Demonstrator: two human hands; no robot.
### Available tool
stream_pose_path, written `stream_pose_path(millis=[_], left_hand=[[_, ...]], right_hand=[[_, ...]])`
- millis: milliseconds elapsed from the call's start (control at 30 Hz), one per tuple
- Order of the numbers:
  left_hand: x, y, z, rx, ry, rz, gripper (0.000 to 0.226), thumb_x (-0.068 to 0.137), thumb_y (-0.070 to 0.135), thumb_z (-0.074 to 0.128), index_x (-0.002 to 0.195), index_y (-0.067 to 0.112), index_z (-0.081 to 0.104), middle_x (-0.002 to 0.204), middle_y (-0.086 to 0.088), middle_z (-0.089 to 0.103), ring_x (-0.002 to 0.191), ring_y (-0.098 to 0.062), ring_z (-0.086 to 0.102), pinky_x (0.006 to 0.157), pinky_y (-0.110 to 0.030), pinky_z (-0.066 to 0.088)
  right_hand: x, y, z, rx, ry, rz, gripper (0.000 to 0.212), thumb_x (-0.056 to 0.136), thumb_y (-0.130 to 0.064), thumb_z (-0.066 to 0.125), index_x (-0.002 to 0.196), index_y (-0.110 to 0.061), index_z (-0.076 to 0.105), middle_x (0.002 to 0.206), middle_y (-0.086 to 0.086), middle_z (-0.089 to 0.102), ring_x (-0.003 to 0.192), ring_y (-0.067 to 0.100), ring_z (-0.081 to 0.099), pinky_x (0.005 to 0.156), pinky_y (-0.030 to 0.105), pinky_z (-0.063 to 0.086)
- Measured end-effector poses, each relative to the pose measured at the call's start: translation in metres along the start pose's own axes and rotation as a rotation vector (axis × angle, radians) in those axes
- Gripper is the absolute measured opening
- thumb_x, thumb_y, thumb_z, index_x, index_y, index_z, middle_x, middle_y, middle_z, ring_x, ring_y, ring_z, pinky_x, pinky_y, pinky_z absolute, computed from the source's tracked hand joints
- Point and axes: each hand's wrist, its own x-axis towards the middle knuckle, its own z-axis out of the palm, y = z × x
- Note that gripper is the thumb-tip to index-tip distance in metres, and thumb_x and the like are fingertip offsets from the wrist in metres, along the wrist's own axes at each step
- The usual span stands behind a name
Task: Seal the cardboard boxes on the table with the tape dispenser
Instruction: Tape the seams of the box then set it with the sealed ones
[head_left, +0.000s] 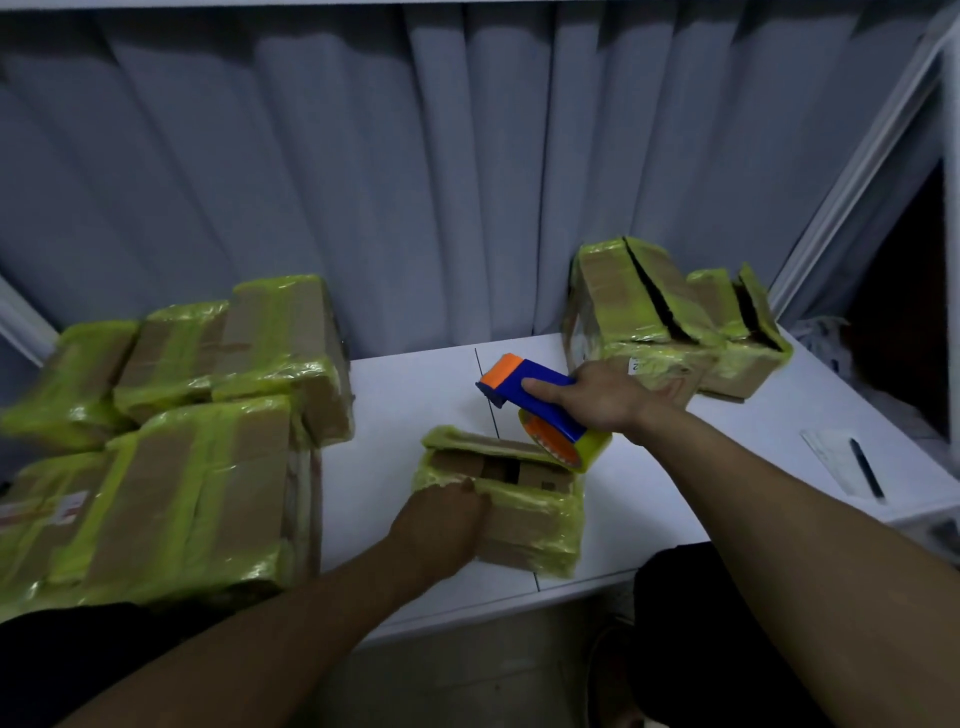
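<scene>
While the right hand (602, 400) clenches the blue and orange dispenser (535, 397) around its handle, forefinger laid along the side, the tool hangs tilted over the far right corner of the box (524, 501), with its tape roll (566, 447) touching or just above that corner; which one I cannot tell. That box sits in the middle of the white table (649, 499), near the front edge, its edges wrapped in yellow-green tape and its top flaps not fully closed, a dark gap showing between them. On its near left corner the left hand (441, 525) grasps it, thumb on top and fingers curled against the side. A taped pile (182, 441) fills the table's left end, well apart from two slit-topped cartons (675, 322) at the back right. Paper (836, 457) with a pen (865, 467) on it lies at the right edge, and a grey curtain (363, 182) hangs behind
</scene>
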Motion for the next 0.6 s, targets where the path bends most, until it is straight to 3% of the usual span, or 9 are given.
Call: stream_pose_path(millis=[100, 167, 233, 300, 400, 533, 600], left_hand=[[0.001, -0.005, -0.018, -0.277, 0.091, -0.033, 0.025, 0.089, 0.033, 0.055, 0.105, 0.021, 0.07, 0.11, -0.001, 0.068, 0.097, -0.021, 0.066, 0.075, -0.034, 0.056], [0.002, -0.009, -0.026, -0.217, 0.187, -0.026, 0.042, 0.088, 0.039, 0.06, 0.128, 0.024, 0.061, 0.135, -0.003, 0.057, 0.123, -0.023, 0.054, 0.094, -0.04, 0.053], [0.0, -0.018, -0.025, -0.135, 0.082, -0.093, 0.067, 0.093, 0.051, 0.055, 0.151, 0.026, 0.035, 0.162, -0.004, 0.025, 0.15, -0.029, 0.02, 0.117, -0.048, 0.027], [-0.006, -0.025, -0.017, -0.133, -0.064, -0.124, 0.069, 0.099, 0.06, 0.03, 0.157, 0.024, 0.019, 0.166, -0.002, 0.008, 0.153, -0.03, -0.002, 0.121, -0.049, 0.005], [-0.017, -0.025, -0.01, -0.179, -0.171, -0.148, 0.074, 0.095, 0.062, 0.012, 0.158, 0.024, 0.016, 0.166, -0.002, 0.01, 0.153, -0.029, 0.005, 0.122, -0.043, 0.005], [-0.032, -0.018, -0.006, -0.149, -0.137, -0.165, 0.093, 0.087, 0.072, -0.01, 0.153, 0.021, 0.034, 0.157, -0.012, 0.034, 0.141, -0.036, 0.035, 0.116, -0.044, 0.031], [-0.041, -0.017, 0.001, -0.104, -0.139, -0.148, 0.084, 0.096, 0.066, 0.0, 0.147, 0.017, 0.044, 0.148, -0.017, 0.047, 0.13, -0.04, 0.049, 0.107, -0.05, 0.042]], right_hand=[[-0.004, -0.001, 0.002, 0.001, -0.031, -0.01, 0.065, 0.091, -0.07, 0.057, 0.095, -0.006, 0.066, 0.083, 0.009, 0.067, 0.072, 0.02, 0.063, 0.062, 0.026, 0.042], [-0.006, -0.002, 0.003, 0.021, -0.038, -0.008, 0.064, 0.092, -0.068, 0.058, 0.097, -0.005, 0.065, 0.084, 0.009, 0.066, 0.072, 0.019, 0.063, 0.061, 0.025, 0.042], [-0.006, -0.002, 0.004, 0.043, -0.026, -0.009, 0.061, 0.092, -0.067, 0.059, 0.094, -0.006, 0.063, 0.081, 0.007, 0.065, 0.069, 0.017, 0.061, 0.06, 0.024, 0.041], [-0.007, -0.003, 0.005, 0.058, -0.004, -0.004, 0.059, 0.091, -0.067, 0.06, 0.09, -0.008, 0.061, 0.08, 0.007, 0.064, 0.068, 0.017, 0.06, 0.059, 0.024, 0.04], [-0.01, -0.002, 0.008, 0.051, 0.002, 0.015, 0.054, 0.092, -0.066, 0.06, 0.085, -0.012, 0.057, 0.078, 0.004, 0.062, 0.067, 0.015, 0.059, 0.059, 0.023, 0.04], [-0.013, 0.003, 0.019, 0.077, -0.087, 0.011, 0.058, 0.091, -0.067, 0.06, 0.085, -0.01, 0.061, 0.078, 0.007, 0.065, 0.067, 0.017, 0.06, 0.063, 0.026, 0.041], [-0.013, 0.005, 0.03, 0.084, -0.136, 0.009, 0.059, 0.092, -0.068, 0.058, 0.085, -0.009, 0.062, 0.078, 0.008, 0.065, 0.067, 0.018, 0.059, 0.065, 0.028, 0.041]])
